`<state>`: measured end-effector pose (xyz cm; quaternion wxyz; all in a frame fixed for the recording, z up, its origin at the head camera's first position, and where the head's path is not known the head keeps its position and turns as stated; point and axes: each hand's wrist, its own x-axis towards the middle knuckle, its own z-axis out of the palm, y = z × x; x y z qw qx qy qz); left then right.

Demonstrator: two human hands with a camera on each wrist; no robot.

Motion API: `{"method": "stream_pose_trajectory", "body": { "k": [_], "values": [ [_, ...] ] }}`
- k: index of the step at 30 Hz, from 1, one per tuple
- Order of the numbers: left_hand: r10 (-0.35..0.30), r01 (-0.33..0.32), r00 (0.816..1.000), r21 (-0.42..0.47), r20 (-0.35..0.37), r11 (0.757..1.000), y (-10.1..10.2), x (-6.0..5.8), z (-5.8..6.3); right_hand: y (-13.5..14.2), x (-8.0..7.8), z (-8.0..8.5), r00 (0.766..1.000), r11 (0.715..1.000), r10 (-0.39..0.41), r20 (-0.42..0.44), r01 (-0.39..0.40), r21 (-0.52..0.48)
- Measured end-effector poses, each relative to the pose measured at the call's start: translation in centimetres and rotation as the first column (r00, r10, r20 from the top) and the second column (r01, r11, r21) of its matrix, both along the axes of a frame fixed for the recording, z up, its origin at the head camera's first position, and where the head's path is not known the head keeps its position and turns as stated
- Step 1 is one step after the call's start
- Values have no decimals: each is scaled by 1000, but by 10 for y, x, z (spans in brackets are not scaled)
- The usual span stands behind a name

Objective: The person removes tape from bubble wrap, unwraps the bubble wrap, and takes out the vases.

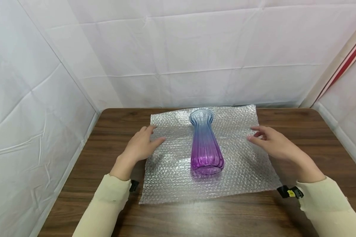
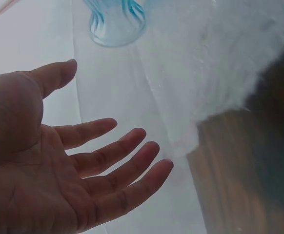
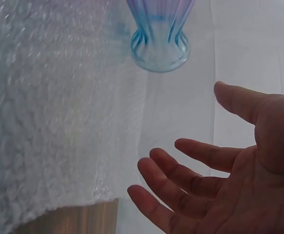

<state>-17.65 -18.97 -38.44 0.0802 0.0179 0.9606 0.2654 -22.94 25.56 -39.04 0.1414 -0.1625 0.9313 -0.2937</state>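
Note:
A ribbed glass vase (image 1: 206, 144), blue at the mouth and purple at the base, lies on its side on a sheet of bubble wrap (image 1: 172, 184). Its mouth points to the far edge of the table. The left hand (image 1: 141, 143) hovers by the sheet's left edge with fingers spread and holds nothing. By the right edge, the right hand (image 1: 270, 140) is held apart from the vase, its fingers loosely bent around nothing. Both wrist views show the vase's blue rim beyond the palms, the left palm (image 2: 49, 165) and the right palm (image 3: 234, 180) bare.
The bubble wrap lies on a dark brown wooden table (image 1: 207, 217) and reaches its far edge. White cloth walls (image 1: 166, 49) stand behind and at both sides. A red stripe (image 1: 348, 67) runs down the right corner. Small black devices (image 1: 289, 192) sit at the wrists.

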Motion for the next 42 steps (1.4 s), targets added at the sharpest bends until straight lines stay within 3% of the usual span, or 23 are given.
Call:
{"method": "stream_pose_trajectory", "body": {
  "k": [10,23,42],
  "values": [
    [-49,50,999,2,-11,999,25,-4,12,-24,0,7,999,999,36,27,-35,-41],
    [-101,101,995,48,-11,994,48,-15,3,-51,-4,-4,996,993,45,72,-36,-113],
    [-118,113,993,160,23,981,73,-30,-6,-80,-11,-10,982,980,23,187,15,-201]
  ]
}}
